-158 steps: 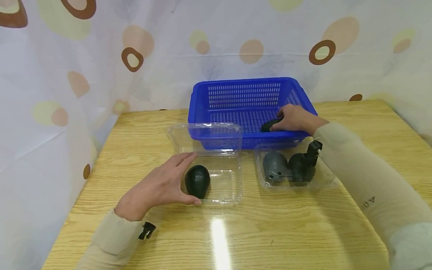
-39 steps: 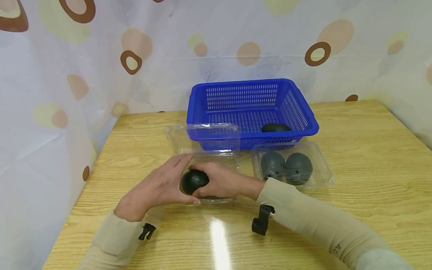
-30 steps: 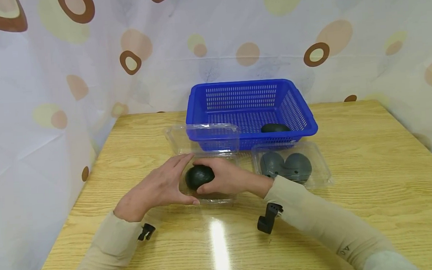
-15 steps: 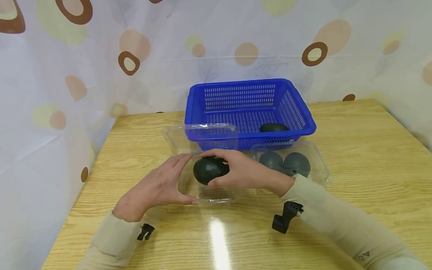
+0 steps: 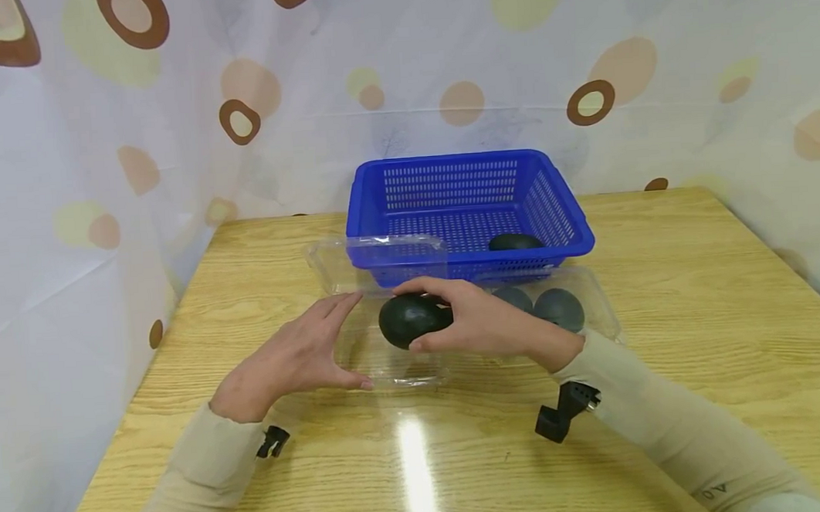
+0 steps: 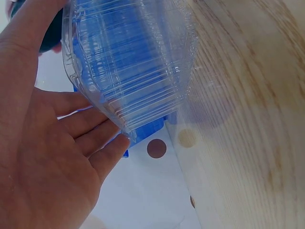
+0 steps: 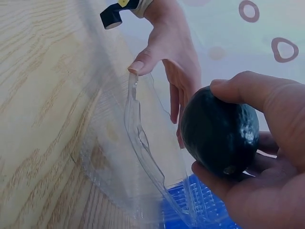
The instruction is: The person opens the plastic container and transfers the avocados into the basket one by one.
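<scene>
My right hand [image 5: 474, 314] holds a dark green avocado [image 5: 409, 320] between thumb and fingers, above the open clear plastic clamshell box [image 5: 392, 382]. In the right wrist view, the avocado [image 7: 219, 133] shows its stem end. My left hand [image 5: 293, 355] spans the left end of that box, thumb at the near rim and fingers at the far one. The left wrist view shows its fingertips against the plastic rim [image 6: 125, 129]. The raised lid [image 5: 382, 261] leans in front of the blue basket. A second avocado [image 5: 516, 241] lies in the basket, partly hidden by its front wall.
The blue perforated basket [image 5: 450, 161] stands at the back of the wooden table [image 5: 338, 468]. Right of the open box is a closed clear box [image 5: 604, 315] with two dark avocados [image 5: 559, 310] inside, partly covered by my right forearm. A patterned cloth [image 5: 399, 48] hangs behind.
My right hand has left the basket, taken hold of the avocado in the open box, and raised it, moving right over the last second. The left hand has stayed at the box.
</scene>
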A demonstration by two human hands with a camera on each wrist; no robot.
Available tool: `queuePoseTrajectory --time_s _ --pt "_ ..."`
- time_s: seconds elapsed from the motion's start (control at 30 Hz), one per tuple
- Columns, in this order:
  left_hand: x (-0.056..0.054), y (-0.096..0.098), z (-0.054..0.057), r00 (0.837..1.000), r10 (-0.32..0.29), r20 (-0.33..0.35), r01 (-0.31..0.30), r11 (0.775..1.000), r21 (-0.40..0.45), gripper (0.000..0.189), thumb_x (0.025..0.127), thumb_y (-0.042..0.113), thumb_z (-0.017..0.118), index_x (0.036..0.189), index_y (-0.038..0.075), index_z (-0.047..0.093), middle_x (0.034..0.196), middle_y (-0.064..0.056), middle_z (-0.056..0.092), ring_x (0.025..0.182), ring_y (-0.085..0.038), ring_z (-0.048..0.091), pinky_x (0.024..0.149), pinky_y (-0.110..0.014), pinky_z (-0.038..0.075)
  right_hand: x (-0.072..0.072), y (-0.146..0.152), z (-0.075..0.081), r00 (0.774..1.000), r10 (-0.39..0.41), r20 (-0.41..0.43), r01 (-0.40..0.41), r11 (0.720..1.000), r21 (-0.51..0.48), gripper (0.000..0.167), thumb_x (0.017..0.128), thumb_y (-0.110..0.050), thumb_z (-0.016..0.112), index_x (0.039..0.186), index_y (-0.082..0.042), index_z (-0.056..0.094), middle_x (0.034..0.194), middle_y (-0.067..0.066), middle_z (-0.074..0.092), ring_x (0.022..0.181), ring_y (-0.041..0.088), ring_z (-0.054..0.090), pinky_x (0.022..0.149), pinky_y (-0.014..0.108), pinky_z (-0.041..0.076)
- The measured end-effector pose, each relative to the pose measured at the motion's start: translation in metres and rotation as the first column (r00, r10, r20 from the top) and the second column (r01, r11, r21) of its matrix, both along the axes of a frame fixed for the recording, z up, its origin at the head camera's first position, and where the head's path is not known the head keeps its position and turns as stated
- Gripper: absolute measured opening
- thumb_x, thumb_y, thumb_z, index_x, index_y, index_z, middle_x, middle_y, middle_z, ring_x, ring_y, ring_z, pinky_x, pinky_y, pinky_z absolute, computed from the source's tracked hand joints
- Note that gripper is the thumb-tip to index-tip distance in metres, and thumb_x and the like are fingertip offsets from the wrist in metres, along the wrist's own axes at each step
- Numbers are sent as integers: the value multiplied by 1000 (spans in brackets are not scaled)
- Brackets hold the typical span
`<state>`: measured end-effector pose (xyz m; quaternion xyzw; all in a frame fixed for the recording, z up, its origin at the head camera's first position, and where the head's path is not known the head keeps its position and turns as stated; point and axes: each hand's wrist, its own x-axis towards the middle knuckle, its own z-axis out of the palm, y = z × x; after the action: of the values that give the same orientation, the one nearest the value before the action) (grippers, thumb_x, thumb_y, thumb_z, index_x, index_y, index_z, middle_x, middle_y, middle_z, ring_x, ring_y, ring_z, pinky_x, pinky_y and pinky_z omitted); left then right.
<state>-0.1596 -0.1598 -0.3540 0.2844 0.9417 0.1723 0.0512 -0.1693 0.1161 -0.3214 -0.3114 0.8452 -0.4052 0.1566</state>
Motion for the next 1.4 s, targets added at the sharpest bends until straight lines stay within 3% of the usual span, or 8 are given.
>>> queuePoseTrajectory --time_s 0.43,0.83,1.4 --pt "0 0 -1 999 -26 -36 26 1000 3 123 66 64 83 157 7 24 156 -17 37 144 -34 38 116 -49 37 1 30 17 999 -45 -3 45 998 32 62 84 -32 79 140 -29 52 137 0 57 117 24 59 93 42 53" --pt "0 0 -1 999 -26 -47 26 1000 10 124 64 63 84 157 7 24 154 -18 39 142 -35 40 114 -50 39 -9 53 25 993 -100 -68 104 992 64 63 84 -32 78 141 -25 53 133 3 59 112 24 61 88 39 54" --pt "0 1 -1 999 -22 -39 22 1000 -5 122 66 63 83 156 5 24 155 -17 37 143 -34 38 116 -48 37 -22 77 36 988 -147 -55 152 983 106 63 85 -33 77 142 -24 51 133 8 60 114 27 61 87 40 56"
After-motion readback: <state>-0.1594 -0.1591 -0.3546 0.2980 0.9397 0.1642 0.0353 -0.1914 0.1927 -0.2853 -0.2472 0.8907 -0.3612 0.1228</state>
